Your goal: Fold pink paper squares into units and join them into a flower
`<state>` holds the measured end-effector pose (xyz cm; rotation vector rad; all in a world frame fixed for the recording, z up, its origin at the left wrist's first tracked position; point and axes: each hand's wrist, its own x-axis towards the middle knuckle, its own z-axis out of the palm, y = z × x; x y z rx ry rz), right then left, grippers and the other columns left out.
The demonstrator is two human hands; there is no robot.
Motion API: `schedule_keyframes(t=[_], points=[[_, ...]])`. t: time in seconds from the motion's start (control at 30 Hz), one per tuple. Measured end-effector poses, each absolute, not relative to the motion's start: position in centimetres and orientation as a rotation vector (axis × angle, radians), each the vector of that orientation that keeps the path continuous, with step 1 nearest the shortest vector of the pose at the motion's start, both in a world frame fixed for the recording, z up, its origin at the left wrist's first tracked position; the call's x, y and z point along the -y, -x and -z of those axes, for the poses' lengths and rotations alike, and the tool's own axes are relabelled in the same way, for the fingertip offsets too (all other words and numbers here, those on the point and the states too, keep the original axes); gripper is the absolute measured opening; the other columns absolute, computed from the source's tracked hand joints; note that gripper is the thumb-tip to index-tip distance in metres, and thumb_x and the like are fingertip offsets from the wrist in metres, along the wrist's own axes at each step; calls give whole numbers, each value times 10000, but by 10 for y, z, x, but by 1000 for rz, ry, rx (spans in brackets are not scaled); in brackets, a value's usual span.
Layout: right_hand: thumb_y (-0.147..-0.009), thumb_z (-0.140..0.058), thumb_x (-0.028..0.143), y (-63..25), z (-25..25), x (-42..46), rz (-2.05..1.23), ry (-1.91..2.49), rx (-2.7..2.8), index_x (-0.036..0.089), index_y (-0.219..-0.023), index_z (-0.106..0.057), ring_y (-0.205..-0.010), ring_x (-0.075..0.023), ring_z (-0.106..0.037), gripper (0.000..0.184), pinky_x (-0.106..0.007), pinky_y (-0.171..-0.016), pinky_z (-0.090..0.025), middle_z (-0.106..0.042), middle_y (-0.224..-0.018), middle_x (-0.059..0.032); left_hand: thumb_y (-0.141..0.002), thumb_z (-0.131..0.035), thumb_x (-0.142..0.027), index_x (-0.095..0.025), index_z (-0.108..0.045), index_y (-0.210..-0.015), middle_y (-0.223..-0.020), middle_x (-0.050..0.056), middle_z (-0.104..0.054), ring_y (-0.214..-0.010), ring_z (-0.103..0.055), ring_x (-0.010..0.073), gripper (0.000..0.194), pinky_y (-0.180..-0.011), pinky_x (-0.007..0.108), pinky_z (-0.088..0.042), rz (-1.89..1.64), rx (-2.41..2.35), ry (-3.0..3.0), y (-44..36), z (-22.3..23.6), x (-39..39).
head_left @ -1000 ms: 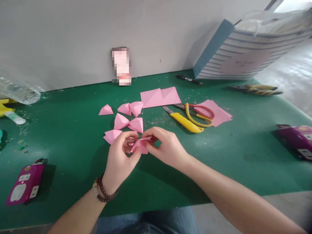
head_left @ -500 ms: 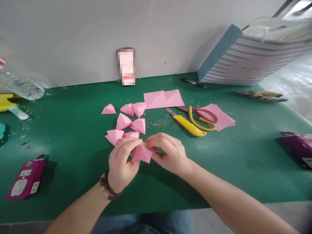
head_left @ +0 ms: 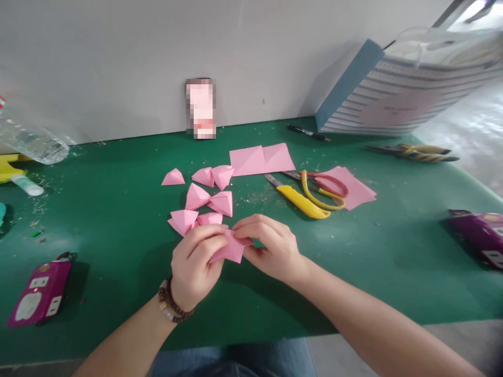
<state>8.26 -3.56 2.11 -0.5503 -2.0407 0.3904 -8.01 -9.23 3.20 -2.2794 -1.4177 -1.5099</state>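
My left grip (head_left: 194, 267) and right grip (head_left: 273, 250) both pinch the folded pink paper (head_left: 232, 249): light, soft, easily crushed; I hold its outer creases.

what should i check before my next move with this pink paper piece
left hand pinching the pink piece: ok
right hand pinching its other side: ok
folds of the piece where the hands cover it: cannot tell
paper pyramid right by the left hand, clear of it: cannot tell
yellow knife lying away from both hands: ok
paper scraps scattered on the green mat near the pyramids: not ok
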Motion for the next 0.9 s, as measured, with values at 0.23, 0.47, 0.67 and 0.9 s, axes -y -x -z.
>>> schedule_keyframes(t=[0.23,0.47,0.67,0.9], points=[[-727,-545,28,-83,-28,37,-670,794,2056,207,-843,-581,-669,-113,-605,216,-217,-607,-499,-639,-758,9,-799,-598,-41,-189,-611,-911,-905,38,-690,-873,-660,150,186,-770,253,-551,1608,1779,2308,76,-32,90],[-706,-564,73,-83,-37,34,-1172,1094,2028,200,-773,-599,-602,-103,-568,148,-205,-546,-459,-622,-688,38,-830,-608,-186,-179,-629,-806,-771,7,-674,-673,-631,125,32,-576,204,-509,1697,2327,2344,76,-35,86],[-736,-559,117,-85,-37,34,-1271,1105,2013,205,-830,-561,-591,-101,-537,130,-219,-539,-465,-592,-702,35,-826,-611,-240,-180,-624,-795,-741,5,-659,-652,-607,145,69,-558,235,-484,1591,2534,2389,80,-37,82],[-795,-603,197,-85,-43,33,-1350,988,1808,191,-803,-556,-662,-108,-580,48,-237,-618,-511,-593,-756,15,-818,-601,-213,-178,-601,-779,-711,-10,-640,-617,-575,127,53,-543,223,-455,1571,2531,2350,80,-40,84]])
